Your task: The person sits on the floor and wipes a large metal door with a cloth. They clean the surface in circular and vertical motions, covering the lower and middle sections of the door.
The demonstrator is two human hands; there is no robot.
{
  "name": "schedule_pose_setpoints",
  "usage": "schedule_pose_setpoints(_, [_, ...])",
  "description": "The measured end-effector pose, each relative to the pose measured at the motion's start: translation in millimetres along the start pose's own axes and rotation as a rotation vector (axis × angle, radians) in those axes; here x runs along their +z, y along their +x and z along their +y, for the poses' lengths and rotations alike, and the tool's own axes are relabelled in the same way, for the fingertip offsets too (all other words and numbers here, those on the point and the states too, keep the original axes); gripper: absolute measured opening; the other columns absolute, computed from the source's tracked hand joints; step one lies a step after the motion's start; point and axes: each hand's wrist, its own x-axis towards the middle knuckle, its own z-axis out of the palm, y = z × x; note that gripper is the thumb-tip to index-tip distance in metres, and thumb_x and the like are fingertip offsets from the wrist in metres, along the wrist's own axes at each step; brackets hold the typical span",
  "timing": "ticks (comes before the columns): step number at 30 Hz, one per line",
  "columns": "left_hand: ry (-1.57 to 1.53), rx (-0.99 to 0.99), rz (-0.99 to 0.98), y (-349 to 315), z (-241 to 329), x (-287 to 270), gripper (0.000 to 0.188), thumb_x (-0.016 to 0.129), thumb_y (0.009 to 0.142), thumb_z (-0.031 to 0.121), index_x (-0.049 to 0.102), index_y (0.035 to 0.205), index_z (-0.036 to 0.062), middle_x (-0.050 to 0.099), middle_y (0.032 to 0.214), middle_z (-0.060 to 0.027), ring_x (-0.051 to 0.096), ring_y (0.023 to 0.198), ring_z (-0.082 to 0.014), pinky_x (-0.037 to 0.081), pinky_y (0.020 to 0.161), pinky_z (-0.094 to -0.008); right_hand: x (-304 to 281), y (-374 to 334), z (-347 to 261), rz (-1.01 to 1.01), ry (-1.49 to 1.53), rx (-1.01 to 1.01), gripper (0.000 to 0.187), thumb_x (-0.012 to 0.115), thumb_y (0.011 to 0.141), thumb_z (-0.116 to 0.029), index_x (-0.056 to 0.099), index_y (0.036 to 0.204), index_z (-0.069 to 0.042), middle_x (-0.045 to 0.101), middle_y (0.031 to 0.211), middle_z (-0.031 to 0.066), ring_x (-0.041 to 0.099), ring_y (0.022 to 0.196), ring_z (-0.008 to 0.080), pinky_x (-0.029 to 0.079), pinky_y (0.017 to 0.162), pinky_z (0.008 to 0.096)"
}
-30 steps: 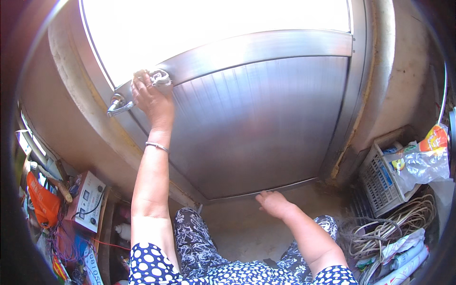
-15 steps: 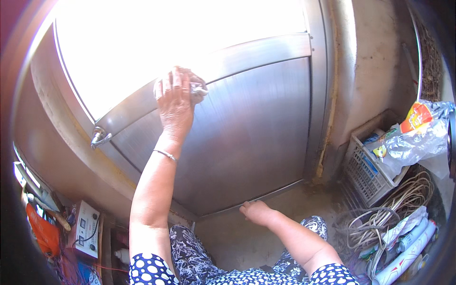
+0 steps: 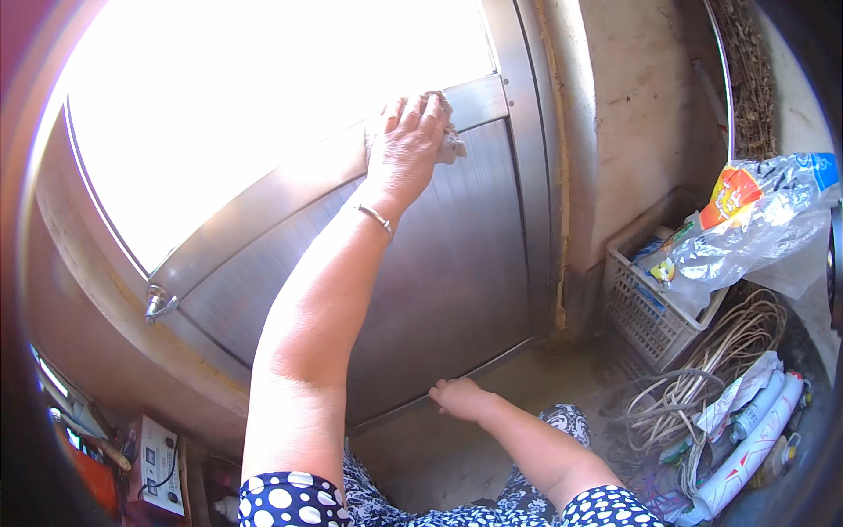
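Note:
My left hand presses a crumpled greyish cloth against the metal door. Its fingers are closed over the cloth, which sticks out past the fingertips and on the right side. They rest on the door's cross rail, just below the bright glass. A bracelet circles the left wrist. Low down, my right hand hangs in front of the door's bottom edge, with loosely bent fingers and nothing visible in them. A lever handle is at the door's left side.
To the right stand a plastic crate with a clear plastic bag on top, a coil of cable and a white tube. At lower left is a white box with knobs. Patterned trousers cover my legs.
My left hand has slid with the cloth to the right along the door rail. My view has shifted, and my right hand remains low by the door's bottom edge.

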Motion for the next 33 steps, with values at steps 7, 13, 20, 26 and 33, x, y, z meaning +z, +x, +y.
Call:
schedule_pose_setpoints(7, [0.121,0.089,-0.001,-28.7,-36.8,-18.5,0.053,0.062,0.079,0.006,0.047,0.129,0.0144,0.035,0.142,-0.0036,0.029,0.132,-0.0242,0.027,0.105,-0.0432,0.3,0.2,5.2,-0.006,0.029,0.025,0.032,0.066,0.078,-0.020,0.057,0.105,-0.006,0.059,0.106,0.0143,0.060,0.097,0.0322,0.050,0.079,0.0432])
schedule_pose_setpoints(13, [0.116,0.007,0.027,-95.9,-87.1,-46.5,0.055,0.065,0.073,0.003,0.052,0.125,0.0164,0.035,0.142,-0.0047,0.030,0.131,-0.0248,0.026,0.105,-0.0439,14.9,-6.3,9.1,-0.181,0.077,0.186,0.032,0.063,0.082,-0.023,0.055,0.107,-0.005,0.056,0.113,0.0168,0.058,0.101,0.0354,0.049,0.081,0.0438])
schedule_pose_setpoints(20, [0.168,-0.059,0.035,-160.5,-137.6,-85.2,0.050,0.063,0.075,0.005,0.055,0.123,0.0151,0.038,0.139,-0.0086,0.036,0.127,-0.0269,0.031,0.104,-0.0443,18.5,-9.8,2.7,-0.279,-0.010,0.248,0.038,0.061,0.084,-0.024,0.053,0.116,-0.006,0.054,0.118,0.0170,0.055,0.106,0.0360,0.048,0.086,0.0433])
schedule_pose_setpoints(26, [0.237,-0.120,0.059,-202.7,-169.1,-105.8,0.046,0.061,0.077,0.008,0.056,0.122,0.0147,0.043,0.136,-0.0104,0.038,0.127,-0.0288,0.029,0.106,-0.0458,13.9,-11.9,-7.5,-0.297,-0.056,0.177,0.041,0.062,0.083,-0.024,0.053,0.118,-0.005,0.054,0.119,0.0184,0.056,0.106,0.0358,0.048,0.087,0.0434])
schedule_pose_setpoints(33, [0.357,-0.234,0.128,-245.2,-200.0,-108.9,0.041,0.060,0.080,0.013,0.058,0.121,0.0115,0.042,0.137,-0.0126,0.037,0.127,-0.0307,0.028,0.107,-0.0454,20.2,-6.3,-11.8,-0.304,-0.108,0.133,0.039,0.063,0.082,-0.023,0.053,0.114,-0.003,0.055,0.117,0.0179,0.057,0.104,0.0355,0.049,0.084,0.0431])
